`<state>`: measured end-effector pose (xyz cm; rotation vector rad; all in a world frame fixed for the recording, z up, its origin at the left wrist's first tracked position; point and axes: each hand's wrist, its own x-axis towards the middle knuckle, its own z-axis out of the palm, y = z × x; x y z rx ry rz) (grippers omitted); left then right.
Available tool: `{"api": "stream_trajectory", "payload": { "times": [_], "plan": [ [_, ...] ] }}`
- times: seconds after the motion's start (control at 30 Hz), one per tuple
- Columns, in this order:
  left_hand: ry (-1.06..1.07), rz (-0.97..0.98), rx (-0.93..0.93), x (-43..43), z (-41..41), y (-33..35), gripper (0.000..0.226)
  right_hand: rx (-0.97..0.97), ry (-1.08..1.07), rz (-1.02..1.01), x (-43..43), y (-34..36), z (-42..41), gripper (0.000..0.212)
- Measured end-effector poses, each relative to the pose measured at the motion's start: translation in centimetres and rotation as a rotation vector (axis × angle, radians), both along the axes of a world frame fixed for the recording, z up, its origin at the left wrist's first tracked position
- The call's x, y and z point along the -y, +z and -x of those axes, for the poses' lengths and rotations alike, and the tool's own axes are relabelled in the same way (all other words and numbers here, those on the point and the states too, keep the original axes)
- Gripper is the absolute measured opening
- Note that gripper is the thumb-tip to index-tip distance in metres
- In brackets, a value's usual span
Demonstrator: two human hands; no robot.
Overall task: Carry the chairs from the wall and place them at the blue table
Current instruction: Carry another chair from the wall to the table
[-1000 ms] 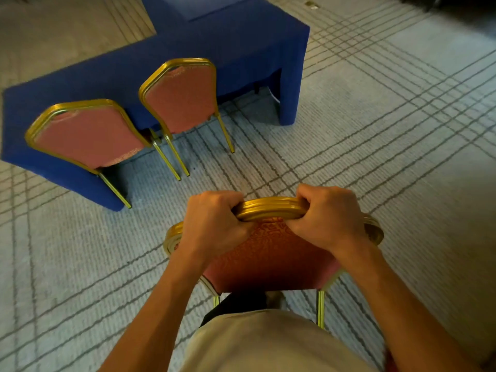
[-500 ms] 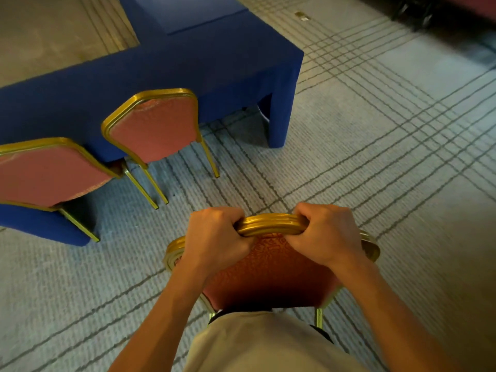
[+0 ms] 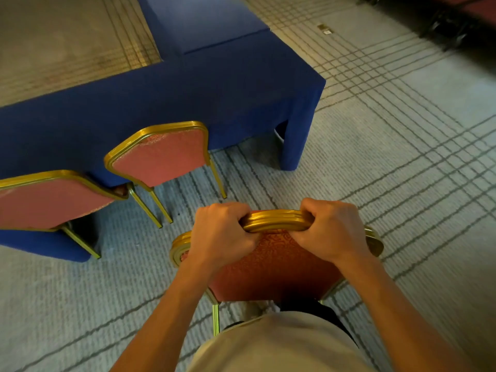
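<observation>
Three chairs with red padded backs and gold metal frames show in this view from above. Two hands grip one of them: the held chair (image 3: 273, 267) is at bottom centre, directly in front of the person's body, with its back facing the camera. The left hand (image 3: 221, 232) and the right hand (image 3: 330, 229) are both curled tightly over the gold top rail (image 3: 276, 221) of its back, knuckles up. A short stretch of bare rail lies between them. The red back panel sits below the hands, and two gold legs show beneath it; whether they touch the floor cannot be told.

The other two chairs stand side by side against the near long side of one blue table (image 3: 188, 98), backs toward the camera. The middle chair (image 3: 161, 157) is beyond and to the left of the held chair, apart from it. The left chair (image 3: 45, 202) is cut off by the picture's left edge. Blue cloth drapes the table down to the floor. One pale grey carpet (image 3: 402, 157) with dark crossing lines covers the floor.
</observation>
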<state>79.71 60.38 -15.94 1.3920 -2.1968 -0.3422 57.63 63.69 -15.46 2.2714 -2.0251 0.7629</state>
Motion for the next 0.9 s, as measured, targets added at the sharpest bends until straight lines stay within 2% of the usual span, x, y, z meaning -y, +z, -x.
{"api": "stream_trajectory", "payload": {
  "times": [0.23,0.43,0.9],
  "plan": [
    [0.022,0.003,0.051,8.8,4.1,-0.4,0.029,0.044,0.049,-0.002,9.6,-1.8,4.5,0.034],
    [0.102,0.019,0.091,15.8,8.1,-0.2,0.040,0.098,0.174,-0.007,18.6,-1.8,8.4,0.036],
    [0.237,0.023,0.067,28.1,12.2,0.4,0.039,0.026,0.287,-0.071,33.4,-0.3,12.2,0.034]
  ]
}}
